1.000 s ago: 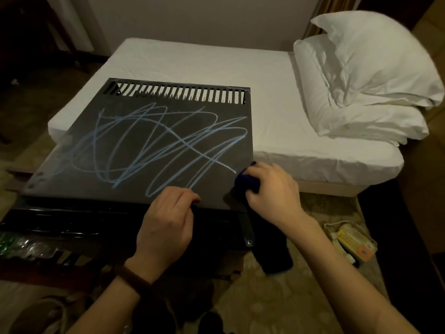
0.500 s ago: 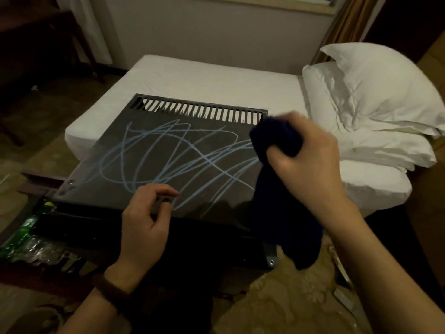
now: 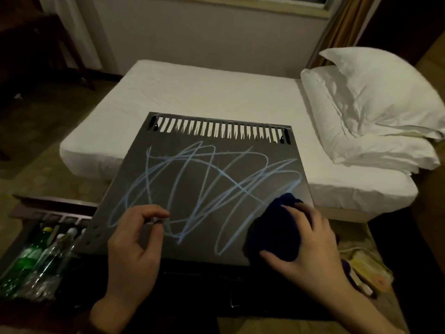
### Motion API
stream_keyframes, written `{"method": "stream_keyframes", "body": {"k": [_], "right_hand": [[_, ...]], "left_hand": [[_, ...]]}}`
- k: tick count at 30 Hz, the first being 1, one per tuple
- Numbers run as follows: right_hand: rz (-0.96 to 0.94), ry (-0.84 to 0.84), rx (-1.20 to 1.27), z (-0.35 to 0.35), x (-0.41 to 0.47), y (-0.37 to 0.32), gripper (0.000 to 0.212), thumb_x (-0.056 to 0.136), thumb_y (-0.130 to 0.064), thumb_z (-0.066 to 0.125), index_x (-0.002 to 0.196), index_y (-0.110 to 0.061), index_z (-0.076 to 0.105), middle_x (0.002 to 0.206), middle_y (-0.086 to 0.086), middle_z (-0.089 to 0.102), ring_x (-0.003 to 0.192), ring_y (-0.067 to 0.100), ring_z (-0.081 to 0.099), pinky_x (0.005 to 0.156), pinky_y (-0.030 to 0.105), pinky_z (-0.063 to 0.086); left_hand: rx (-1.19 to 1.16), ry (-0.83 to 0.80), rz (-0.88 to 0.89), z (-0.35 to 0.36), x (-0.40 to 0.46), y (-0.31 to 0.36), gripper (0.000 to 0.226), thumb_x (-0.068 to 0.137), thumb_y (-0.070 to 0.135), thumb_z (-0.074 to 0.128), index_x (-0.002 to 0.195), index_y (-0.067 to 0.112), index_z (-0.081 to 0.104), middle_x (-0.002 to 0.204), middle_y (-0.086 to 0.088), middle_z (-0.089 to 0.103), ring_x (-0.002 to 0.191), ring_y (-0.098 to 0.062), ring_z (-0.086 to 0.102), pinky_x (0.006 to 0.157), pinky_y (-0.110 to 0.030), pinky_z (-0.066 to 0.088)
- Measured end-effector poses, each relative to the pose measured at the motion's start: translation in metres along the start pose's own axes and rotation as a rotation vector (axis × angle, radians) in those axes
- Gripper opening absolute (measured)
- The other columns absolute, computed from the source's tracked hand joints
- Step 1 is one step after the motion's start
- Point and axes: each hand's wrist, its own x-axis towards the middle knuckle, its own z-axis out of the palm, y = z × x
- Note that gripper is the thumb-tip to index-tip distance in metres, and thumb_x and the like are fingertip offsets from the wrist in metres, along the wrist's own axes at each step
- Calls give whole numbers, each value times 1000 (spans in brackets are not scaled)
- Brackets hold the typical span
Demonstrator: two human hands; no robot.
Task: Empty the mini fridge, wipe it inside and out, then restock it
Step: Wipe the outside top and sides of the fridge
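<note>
The right hand (image 3: pixel 310 247) is curled over a bunched dark blue cloth (image 3: pixel 277 232), pressing it on the near right corner of the mini fridge's dark top panel (image 3: pixel 209 189). The left hand (image 3: pixel 134 247) rests at the panel's near edge, fingers curled, fingertip and thumb pinched together; I cannot tell whether they hold anything. Pale blue scribbles (image 3: pixel 204 179) cross the panel, and a row of vent slots (image 3: pixel 221 130) runs along its far edge. Down to the left, bottles (image 3: pixel 41 259) lie in an open compartment. Beyond stands a white bed (image 3: pixel 197 95) with pillows (image 3: pixel 375 97).
</note>
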Motion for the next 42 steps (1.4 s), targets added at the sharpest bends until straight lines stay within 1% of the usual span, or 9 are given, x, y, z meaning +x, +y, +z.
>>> {"method": "stream_keyframes", "body": {"k": [2, 6, 12, 15, 20, 27, 31, 36, 42], "right_hand": [[2, 132, -63, 12, 30, -5, 70, 62, -66, 52, 122, -33, 42, 124, 8, 50, 109, 36, 49, 87, 51, 43], [187, 99, -73, 16, 87, -4, 57, 75, -46, 64, 125, -21, 50, 125, 11, 48, 112, 35, 42, 91, 47, 41], [-106, 63, 4, 0, -27, -19, 50, 64, -54, 56, 108, -31, 50, 103, -3, 56, 92, 20, 51, 68, 32, 46], [-145, 75, -14, -1, -13, -10, 47, 66, -53, 55, 106, -30, 52, 97, -2, 57, 85, 22, 55, 63, 32, 46], [195, 104, -96, 12, 99, 1, 44, 79, -42, 63, 115, -18, 54, 110, 8, 55, 104, 30, 49, 79, 34, 41], [-224, -15, -12, 4, -15, -34, 42, 65, -54, 54, 102, -33, 52, 95, -8, 56, 83, 13, 48, 61, 27, 38], [-205, 29, -36, 18, 4, -47, 42, 67, -57, 49, 99, -30, 56, 90, -7, 54, 80, 16, 50, 59, 28, 39], [13, 64, -61, 42, 80, -77, 38, 77, -50, 56, 106, -24, 54, 103, 2, 53, 99, 28, 50, 72, 35, 43], [-282, -22, 20, 19, -10, -49, 40, 69, -54, 49, 102, -32, 54, 93, -5, 53, 84, 20, 52, 60, 34, 45]], "left_hand": [[-22, -38, 30, 4, 12, 0, 26, 83, 26, 45, 92, 48, 54, 93, 19, 57, 89, -1, 56, 81, -12, 41], [-61, -106, 99, 13, 25, 5, 16, 85, 22, 45, 90, 34, 54, 93, 18, 57, 90, 1, 54, 81, -11, 40], [-110, -106, 88, 7, 23, -2, 15, 84, 23, 45, 88, 35, 54, 92, 16, 57, 90, 0, 55, 80, -13, 42], [-128, -109, 46, 3, 20, -6, 17, 83, 26, 45, 87, 39, 56, 92, 18, 57, 89, -1, 56, 81, -13, 42], [-131, -130, 55, 7, 21, -1, 14, 83, 27, 45, 87, 36, 54, 93, 14, 58, 88, -2, 56, 79, -16, 44], [-129, -121, 66, 6, 18, 1, 13, 82, 28, 45, 87, 36, 54, 92, 15, 58, 86, 0, 56, 78, -15, 44], [-131, -117, 27, 11, 12, 0, 12, 81, 30, 45, 85, 37, 54, 89, 14, 60, 85, 0, 56, 77, -16, 45], [-67, -191, 24, 29, 9, 4, 10, 80, 30, 45, 85, 35, 53, 88, 15, 58, 84, -5, 54, 76, -15, 43], [170, -228, 84, 7, 16, -10, 13, 81, 20, 50, 86, 15, 60, 85, 3, 58, 85, -8, 50, 74, -16, 36]]}}
